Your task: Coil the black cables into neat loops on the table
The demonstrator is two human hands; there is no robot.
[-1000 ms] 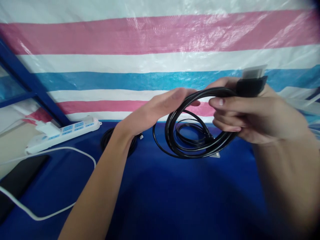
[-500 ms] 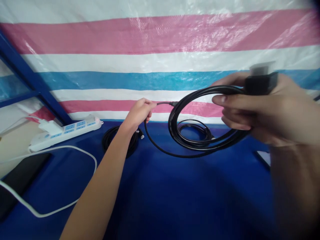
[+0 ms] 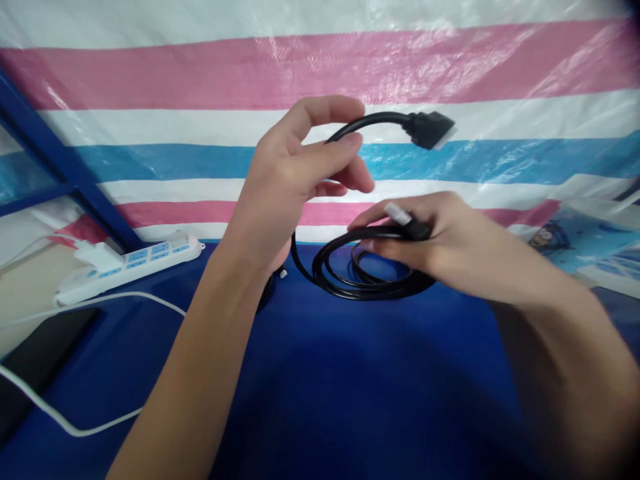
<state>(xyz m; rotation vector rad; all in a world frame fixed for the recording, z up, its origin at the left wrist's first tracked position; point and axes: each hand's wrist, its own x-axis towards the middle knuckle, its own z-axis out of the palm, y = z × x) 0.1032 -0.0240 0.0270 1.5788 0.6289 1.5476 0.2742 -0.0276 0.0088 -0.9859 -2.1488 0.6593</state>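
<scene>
My left hand (image 3: 295,160) is raised in the middle, thumb and index finger pinching one end of a black cable (image 3: 375,119). Past the fingers, its wide black plug (image 3: 433,130) with a light-coloured tip points right. Lower down, my right hand (image 3: 450,240) grips the cable's coiled part (image 3: 330,283), thumb along the loops. The cable's other plug (image 3: 399,214), silver-tipped, sticks up beside that thumb. Between the hands, a single strand hangs from the left hand down to the coil.
A second black coil (image 3: 360,257) lies behind the held loops on the blue table (image 3: 350,387). Another is mostly hidden by my left forearm. At left are a white power strip (image 3: 165,253), a white cord (image 3: 75,432) and a flat black object (image 3: 55,347). A blue patterned package (image 3: 575,230) stands right.
My left hand has risen and moved right with the cable end. My right hand has moved down and left with the coil, coming closer to the left.
</scene>
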